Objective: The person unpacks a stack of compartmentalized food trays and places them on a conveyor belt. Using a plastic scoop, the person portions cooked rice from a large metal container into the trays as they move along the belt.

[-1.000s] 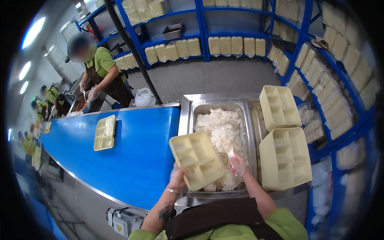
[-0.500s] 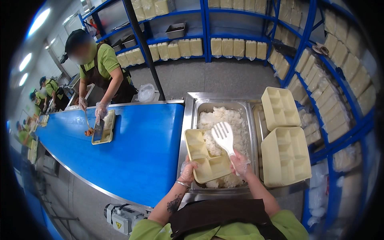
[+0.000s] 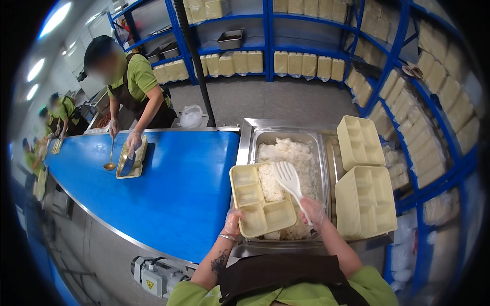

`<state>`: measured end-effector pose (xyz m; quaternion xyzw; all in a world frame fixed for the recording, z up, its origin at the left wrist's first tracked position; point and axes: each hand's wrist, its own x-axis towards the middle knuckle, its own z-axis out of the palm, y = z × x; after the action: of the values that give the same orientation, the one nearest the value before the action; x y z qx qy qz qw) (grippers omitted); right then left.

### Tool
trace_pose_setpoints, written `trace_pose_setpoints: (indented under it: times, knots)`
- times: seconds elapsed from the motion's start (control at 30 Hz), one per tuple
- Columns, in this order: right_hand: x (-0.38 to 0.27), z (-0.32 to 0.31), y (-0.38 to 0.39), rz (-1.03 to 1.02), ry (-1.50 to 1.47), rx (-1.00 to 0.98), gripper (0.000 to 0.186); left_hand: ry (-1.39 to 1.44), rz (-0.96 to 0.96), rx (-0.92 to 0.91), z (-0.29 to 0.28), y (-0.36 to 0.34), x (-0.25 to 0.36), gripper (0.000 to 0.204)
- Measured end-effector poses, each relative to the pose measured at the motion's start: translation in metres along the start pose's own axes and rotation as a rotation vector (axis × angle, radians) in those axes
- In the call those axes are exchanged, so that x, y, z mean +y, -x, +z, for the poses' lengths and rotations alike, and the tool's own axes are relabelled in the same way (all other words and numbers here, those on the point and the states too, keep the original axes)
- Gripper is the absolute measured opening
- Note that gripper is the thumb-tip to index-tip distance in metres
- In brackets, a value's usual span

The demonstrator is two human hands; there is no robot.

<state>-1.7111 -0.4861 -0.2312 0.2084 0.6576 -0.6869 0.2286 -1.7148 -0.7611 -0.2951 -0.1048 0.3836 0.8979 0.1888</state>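
My gloved left hand (image 3: 233,223) grips the lower left of a cream compartment tray (image 3: 277,218), held over a steel pan of white rice (image 3: 286,148). White rice fills the tray's upper right compartment; the other compartments look bare. My gloved right hand (image 3: 313,211) has its fingers wrapped round the handle of a white slotted paddle (image 3: 288,181), whose head lies over the rice in the tray. Right of the pan stand stacks of nested cream trays (image 3: 365,204), one behind the other.
A blue conveyor belt (image 3: 168,204) runs leftward. Across it a co-worker (image 3: 138,86) holds a ladle (image 3: 108,166) and reaches over another tray (image 3: 122,171). More workers (image 3: 66,115) stand farther along. Blue shelves (image 3: 306,19) carry stacked containers. A black vertical hose (image 3: 194,66) hangs behind the belt.
The tray in my left hand, bare a second ago, now holds rice. My right hand has raised the paddle from the pan onto it. The co-worker has reached onto the belt.
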Motion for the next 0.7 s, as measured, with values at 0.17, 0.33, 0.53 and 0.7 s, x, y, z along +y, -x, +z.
trace_pose_setpoints:
  times: [0.17, 0.33, 0.53, 0.7]
  knots:
    - [0.003, 0.010, -0.004, 0.043, 0.147, -0.100, 0.039, -0.021, 0.032, -0.009, 0.004, 0.010, 0.008, 0.068]
    - [0.010, 0.018, 0.005, -0.043, 0.093, -0.111, 0.034, 0.108, -0.030, 0.098, -0.051, 0.010, 0.009, 0.061]
    - [0.048, -0.026, 0.003, -0.102, 0.122, -0.061, 0.024, -0.040, 0.100, 0.378, -0.129, 0.027, 0.095, 0.050]
    - [0.078, -0.023, -0.003, 0.058, 0.146, 0.021, 0.030, -1.921, 0.730, 0.985, -0.127, 0.019, 0.176, 0.052]
